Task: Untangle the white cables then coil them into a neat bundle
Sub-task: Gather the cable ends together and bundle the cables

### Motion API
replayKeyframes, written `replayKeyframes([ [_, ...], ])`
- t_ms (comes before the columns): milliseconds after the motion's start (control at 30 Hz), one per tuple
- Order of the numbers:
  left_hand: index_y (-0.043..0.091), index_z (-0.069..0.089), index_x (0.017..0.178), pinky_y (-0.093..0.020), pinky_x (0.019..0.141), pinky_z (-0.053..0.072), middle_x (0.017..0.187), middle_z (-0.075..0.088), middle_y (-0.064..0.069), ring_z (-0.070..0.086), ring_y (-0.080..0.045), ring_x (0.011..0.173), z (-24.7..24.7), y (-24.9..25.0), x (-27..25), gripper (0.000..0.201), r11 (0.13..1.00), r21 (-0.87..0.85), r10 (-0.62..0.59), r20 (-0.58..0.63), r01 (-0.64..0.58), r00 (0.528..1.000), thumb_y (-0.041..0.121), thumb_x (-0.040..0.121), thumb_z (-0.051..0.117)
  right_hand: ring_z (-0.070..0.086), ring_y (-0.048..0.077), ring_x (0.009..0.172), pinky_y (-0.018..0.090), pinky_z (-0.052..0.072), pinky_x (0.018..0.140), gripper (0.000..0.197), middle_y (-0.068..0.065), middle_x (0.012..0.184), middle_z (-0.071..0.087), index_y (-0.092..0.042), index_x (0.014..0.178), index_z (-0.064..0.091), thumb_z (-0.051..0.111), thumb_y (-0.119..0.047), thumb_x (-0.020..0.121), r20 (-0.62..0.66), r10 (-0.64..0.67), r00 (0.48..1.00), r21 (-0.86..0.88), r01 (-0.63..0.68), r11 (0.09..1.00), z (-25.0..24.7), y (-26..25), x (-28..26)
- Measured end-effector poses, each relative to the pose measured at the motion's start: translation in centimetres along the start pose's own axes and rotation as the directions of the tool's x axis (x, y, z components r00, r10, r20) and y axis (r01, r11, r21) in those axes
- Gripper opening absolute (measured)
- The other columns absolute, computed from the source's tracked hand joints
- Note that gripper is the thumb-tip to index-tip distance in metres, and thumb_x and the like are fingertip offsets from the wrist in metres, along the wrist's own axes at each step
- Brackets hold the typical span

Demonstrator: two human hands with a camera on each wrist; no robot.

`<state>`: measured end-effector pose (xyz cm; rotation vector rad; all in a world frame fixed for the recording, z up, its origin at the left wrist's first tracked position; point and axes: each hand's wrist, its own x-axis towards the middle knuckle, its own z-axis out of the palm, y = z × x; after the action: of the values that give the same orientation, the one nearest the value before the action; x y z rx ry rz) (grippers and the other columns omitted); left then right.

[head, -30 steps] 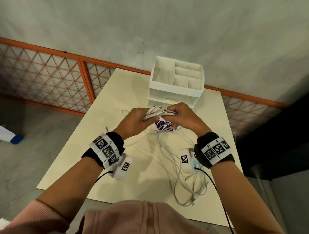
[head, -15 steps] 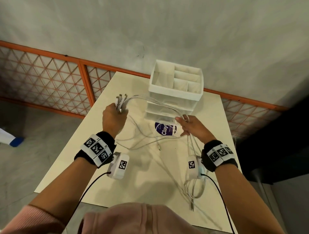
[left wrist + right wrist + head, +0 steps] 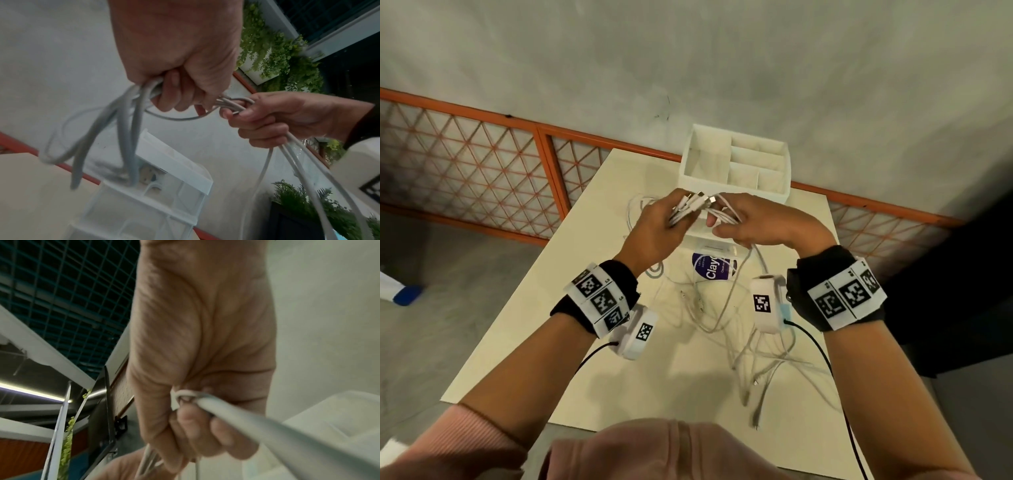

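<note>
Several white cables (image 3: 743, 329) trail in loose loops across the cream table (image 3: 571, 308). Above the table, in front of the white organiser, my left hand (image 3: 657, 229) grips a bunch of the cables, whose plug ends (image 3: 697, 202) stick out to the right. My right hand (image 3: 756, 222) is close beside it, fingers curled round the same strands. In the left wrist view the left hand (image 3: 180, 81) clutches the white cables (image 3: 127, 123) while the right hand (image 3: 267, 116) holds them where they hang down. The right wrist view shows the right hand (image 3: 201, 402) wrapped round a cable (image 3: 246, 421).
A white compartment organiser (image 3: 736, 168) stands at the table's far edge, directly behind my hands. A purple round label (image 3: 714, 269) lies on the table under them. An orange lattice railing (image 3: 482, 171) runs behind the table. Cable ends reach the near right edge.
Half a second ago my hands were apart, with the left raised to the far left stretching the cables. Now they have come back together in front of the organiser, both gripping the bunch.
</note>
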<state>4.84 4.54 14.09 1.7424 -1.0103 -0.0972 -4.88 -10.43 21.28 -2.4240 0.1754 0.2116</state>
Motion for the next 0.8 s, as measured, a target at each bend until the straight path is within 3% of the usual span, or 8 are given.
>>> replayKeyframes([
  [67, 0.011, 0.059, 0.11, -0.007, 0.057, 0.036, 0.067, 0.055, 0.017, 0.051, 0.005, 0.057, -0.1, 0.1, 0.1, 0.022, 1.0, -0.001, 0.003, -0.032, -0.003, 0.999, 0.014, 0.089, 0.064, 0.045, 0.007, 0.053, 0.014, 0.041, 0.049, 0.013, 0.002, 0.083, 0.056, -0.01, 0.105, 0.055, 0.056, -0.013, 0.092, 0.013, -0.007, 1.0, 0.041, 0.006, 0.999, 0.1, 0.5, -0.2],
  [200, 0.015, 0.048, 0.134, 0.0, 0.062, 0.034, 0.06, 0.056, 0.03, 0.05, 0.012, 0.055, -0.1, 0.6, 0.0, 0.064, 0.997, -0.071, 0.017, 0.084, -0.011, 0.996, 0.003, 0.077, 0.075, 0.038, 0.007, 0.049, 0.015, 0.036, 0.047, 0.005, -0.003, 0.066, 0.044, -0.012, 0.098, 0.054, 0.052, -0.011, 0.094, 0.079, -0.004, 0.997, 0.115, -0.005, 0.993, 1.0, 1.3, -0.4],
  [267, 0.016, 0.053, 0.131, -0.005, 0.074, 0.04, 0.079, 0.065, 0.029, 0.057, 0.008, 0.067, 0.3, 0.3, 0.2, 0.058, 0.993, -0.118, 0.014, 0.162, 0.005, 0.987, 0.005, 0.078, 0.074, 0.037, 0.005, 0.046, 0.016, 0.035, 0.046, 0.007, -0.004, 0.064, 0.044, -0.01, 0.101, 0.054, 0.052, -0.011, 0.094, 0.106, 0.006, 0.994, 0.118, -0.019, 0.993, 1.0, 1.5, -0.4],
  [333, 0.016, 0.061, 0.118, -0.021, 0.085, 0.048, 0.099, 0.071, 0.008, 0.066, -0.009, 0.088, 0.5, -0.2, 0.3, 0.038, 0.985, -0.163, -0.021, 0.197, 0.054, 0.98, 0.006, 0.083, 0.07, 0.038, 0.002, 0.042, 0.015, 0.034, 0.044, 0.01, -0.006, 0.063, 0.045, -0.007, 0.103, 0.056, 0.053, -0.011, 0.094, 0.131, 0.0, 0.991, 0.107, -0.014, 0.994, 0.9, 1.6, -0.3],
  [400, 0.017, 0.065, 0.104, -0.02, 0.073, 0.046, 0.082, 0.068, -0.001, 0.06, -0.006, 0.073, 0.6, -0.6, 0.2, 0.018, 0.991, -0.103, -0.059, 0.192, 0.08, 0.98, 0.01, 0.087, 0.066, 0.04, 0.001, 0.043, 0.015, 0.035, 0.046, 0.008, -0.009, 0.061, 0.048, -0.008, 0.099, 0.059, 0.055, -0.009, 0.092, 0.13, -0.029, 0.991, 0.124, 0.013, 0.992, 0.8, 1.9, -0.3],
  [533, 0.013, 0.056, 0.08, -0.012, 0.045, 0.031, 0.053, 0.043, 0.011, 0.039, -0.006, 0.042, 0.2, -0.4, 0.1, 0.013, 0.989, 0.137, -0.041, -0.063, 0.05, 0.997, 0.016, 0.09, 0.063, 0.051, 0.009, 0.052, 0.021, 0.045, 0.061, 0.006, -0.005, 0.066, 0.059, -0.01, 0.093, 0.064, 0.062, -0.01, 0.088, 0.03, 0.0, 1.0, 0.204, -0.006, 0.979, 1.6, 4.4, -0.1],
  [667, 0.008, 0.049, 0.078, -0.016, 0.042, 0.028, 0.053, 0.037, 0.008, 0.033, -0.009, 0.042, -1.7, -1.2, 0.6, 0.022, 0.987, 0.076, -0.105, -0.346, 0.139, 0.932, 0.02, 0.092, 0.061, 0.058, 0.014, 0.069, 0.029, 0.046, 0.073, 0.011, -0.001, 0.077, 0.064, -0.008, 0.09, 0.062, 0.067, -0.017, 0.086, -0.004, 0.133, 0.991, 0.202, -0.129, 0.971, 3.5, 10.0, 0.2],
  [800, -0.003, 0.051, 0.08, -0.027, 0.046, 0.027, 0.055, 0.035, 0.003, 0.029, -0.015, 0.049, -2.3, -2.1, 0.3, 0.03, 0.984, 0.022, -0.155, -0.404, 0.179, 0.902, 0.024, 0.091, 0.059, 0.058, 0.005, 0.067, 0.019, 0.042, 0.066, 0.028, 0.0, 0.081, 0.065, -0.01, 0.087, 0.062, 0.05, -0.034, 0.096, -0.104, 0.205, 0.973, 0.053, -0.2, 0.978, 5.3, 12.2, -0.1],
])
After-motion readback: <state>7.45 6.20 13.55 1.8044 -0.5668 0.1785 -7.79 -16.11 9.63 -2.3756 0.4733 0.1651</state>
